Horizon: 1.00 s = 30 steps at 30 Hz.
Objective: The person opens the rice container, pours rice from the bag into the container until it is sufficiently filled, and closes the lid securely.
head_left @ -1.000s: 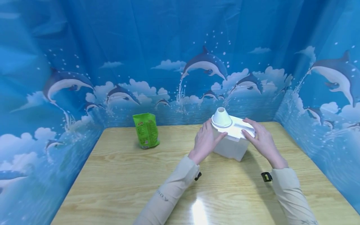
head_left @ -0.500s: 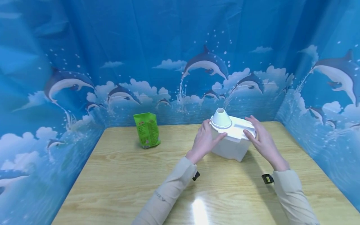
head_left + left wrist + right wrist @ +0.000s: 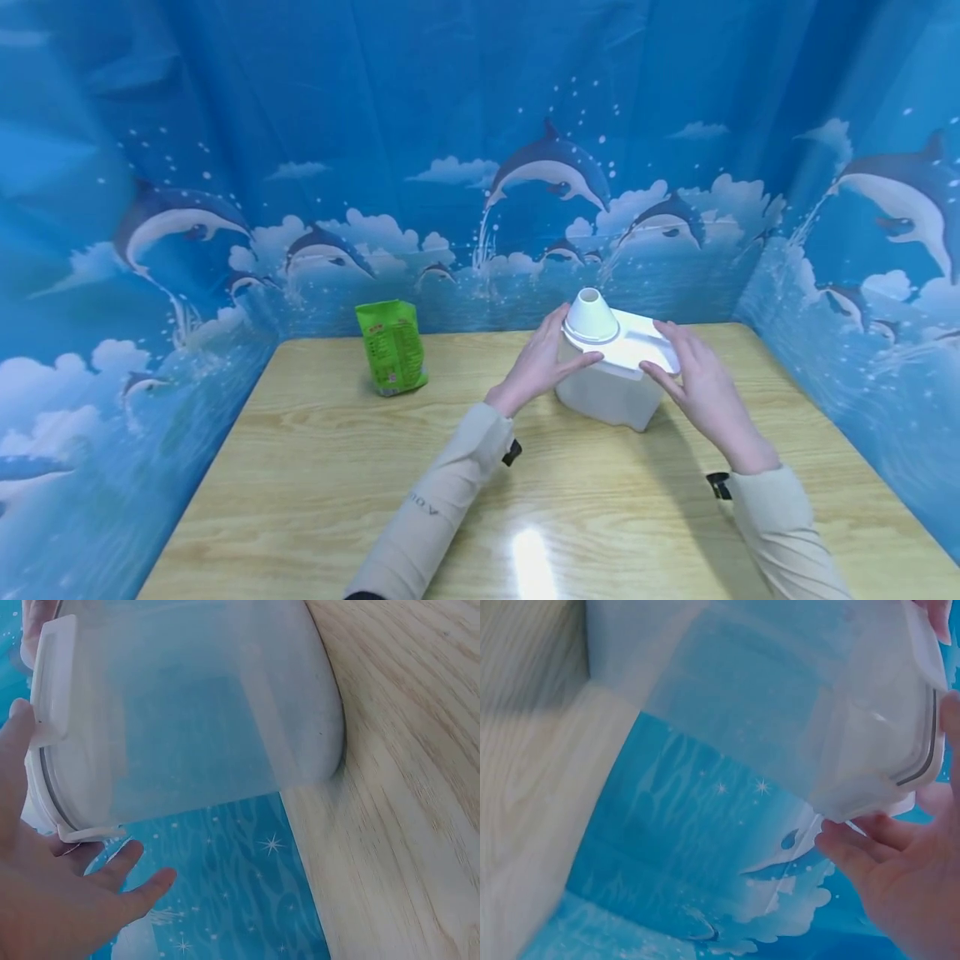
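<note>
At the left end of a lidded container (image 3: 607, 396), the left hand (image 3: 534, 368) is spread wide, thumb set apart from the fingers and gripping nothing. Its thumb lies near the front rim; the left wrist view shows its other fingers loosely extended beside the lid's edge. At the opposite end, the right hand (image 3: 705, 387) is likewise spread, its fingers lightly bent and its fingertips touching the container's edge around a clip, without closing round it.

Between them, the translucent container stands upright on the worktop (image 3: 337, 475), toward its far right part. Its white lid (image 3: 628, 353) is on, and a hollow white cone (image 3: 591, 318) rises from the lid's left part. Pale sleeves cover both forearms. Well apart to the left, a green packet (image 3: 392, 350) stands near the worktop's back edge. Behind everything hangs a blue backdrop (image 3: 390, 150) printed with dolphins and clouds.
</note>
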Tool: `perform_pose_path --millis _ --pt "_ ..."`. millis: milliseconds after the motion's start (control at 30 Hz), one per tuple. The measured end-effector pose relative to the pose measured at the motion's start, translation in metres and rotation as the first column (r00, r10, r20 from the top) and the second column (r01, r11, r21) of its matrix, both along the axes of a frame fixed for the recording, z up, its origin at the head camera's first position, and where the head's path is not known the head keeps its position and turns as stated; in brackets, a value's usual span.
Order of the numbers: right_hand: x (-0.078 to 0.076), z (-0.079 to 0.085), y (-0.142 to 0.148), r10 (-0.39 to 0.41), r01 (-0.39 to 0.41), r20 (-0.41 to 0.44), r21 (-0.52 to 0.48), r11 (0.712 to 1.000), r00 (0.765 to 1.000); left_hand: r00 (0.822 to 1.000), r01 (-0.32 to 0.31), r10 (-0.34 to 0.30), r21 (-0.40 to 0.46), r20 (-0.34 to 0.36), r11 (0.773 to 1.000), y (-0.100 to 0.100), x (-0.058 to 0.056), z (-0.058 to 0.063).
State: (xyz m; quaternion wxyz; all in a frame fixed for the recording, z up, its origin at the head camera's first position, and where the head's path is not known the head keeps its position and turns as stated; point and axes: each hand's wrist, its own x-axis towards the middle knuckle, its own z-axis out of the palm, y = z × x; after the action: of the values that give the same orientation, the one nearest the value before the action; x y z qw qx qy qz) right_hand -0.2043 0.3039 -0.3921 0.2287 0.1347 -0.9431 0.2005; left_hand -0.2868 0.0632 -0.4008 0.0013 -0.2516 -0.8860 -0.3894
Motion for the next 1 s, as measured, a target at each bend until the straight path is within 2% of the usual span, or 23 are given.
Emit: perform_pose_path --millis 300,633,1000 --pt "-0.001 -0.001 -0.001 -0.022 0.022 -0.005 0.086 0.996 1.000 0.998 -0.036 0.033 -0.060 -0.051 0.998 -0.002 0.007 0.001" --pt "-0.004 -0.008 -0.003 -0.003 0.015 -0.126 0.097 0.995 0.992 0.987 -0.110 0.088 -0.164 -0.134 0.980 -0.002 0.018 0.006" --pt "-0.002 -0.007 -0.004 0.013 0.001 -0.139 0.100 0.995 0.990 0.969 -0.159 0.115 -0.196 -0.219 0.968 -0.006 0.026 0.006"
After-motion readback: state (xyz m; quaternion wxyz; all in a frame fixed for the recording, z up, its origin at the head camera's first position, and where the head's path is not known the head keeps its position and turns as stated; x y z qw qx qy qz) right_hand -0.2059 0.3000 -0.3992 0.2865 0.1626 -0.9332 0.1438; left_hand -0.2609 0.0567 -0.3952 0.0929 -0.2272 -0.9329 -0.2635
